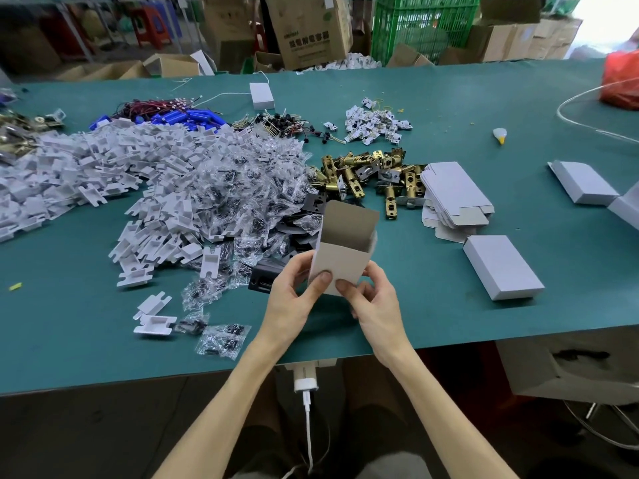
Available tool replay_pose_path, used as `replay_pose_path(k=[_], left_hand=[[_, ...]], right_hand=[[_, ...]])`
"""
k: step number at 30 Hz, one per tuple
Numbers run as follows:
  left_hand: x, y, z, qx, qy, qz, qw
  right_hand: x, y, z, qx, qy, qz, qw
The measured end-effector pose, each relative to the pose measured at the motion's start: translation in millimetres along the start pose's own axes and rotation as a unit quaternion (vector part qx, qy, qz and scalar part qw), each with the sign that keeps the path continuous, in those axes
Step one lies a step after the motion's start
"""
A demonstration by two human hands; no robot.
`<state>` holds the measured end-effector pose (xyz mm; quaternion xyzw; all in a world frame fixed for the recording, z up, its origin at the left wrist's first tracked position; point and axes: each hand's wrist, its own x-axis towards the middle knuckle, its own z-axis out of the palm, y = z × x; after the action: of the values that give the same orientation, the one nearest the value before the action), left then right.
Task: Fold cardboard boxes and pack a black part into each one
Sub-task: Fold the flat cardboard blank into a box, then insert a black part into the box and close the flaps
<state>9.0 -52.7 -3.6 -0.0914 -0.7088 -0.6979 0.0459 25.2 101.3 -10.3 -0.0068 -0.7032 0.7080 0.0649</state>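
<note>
Your left hand [294, 292] and right hand [373, 299] both pinch the lower end of the small white cardboard box [342, 257], thumbs on its near face. Its long axis runs up and away from you, with the open mouth and raised flap at the far end. A flat black rectangular part [264, 276] lies on the green tabletop [432, 305] just beside your left hand, the nearer one.

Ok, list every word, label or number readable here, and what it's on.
Nothing can be quoted.
Big brown cardboard carton behind the green table: dark printed characters and a green logo, too blurred to read.
Small white tags on that table: dark marks, too small.
White cardboard box, top open: no print shows.
</note>
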Motion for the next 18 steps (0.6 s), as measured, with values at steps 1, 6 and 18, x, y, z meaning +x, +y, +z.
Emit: replay_pose_path(k=[1, 6, 18], left_hand=[[-1, 0, -1, 0.0, 0.003, -0.006, 1.0], [3, -4, -13, 0.001, -0.019, -0.051, 0.999], [5, -7, -20, 0.037, -0.04, -0.055, 0.997]], right_hand=[[0, 0, 1, -0.027, -0.004, -0.011, 1.0], [0, 1, 8, -0.163, -0.009, -0.048, 0.985], [-1, 0, 11, -0.216, -0.01, -0.076, 0.973]])
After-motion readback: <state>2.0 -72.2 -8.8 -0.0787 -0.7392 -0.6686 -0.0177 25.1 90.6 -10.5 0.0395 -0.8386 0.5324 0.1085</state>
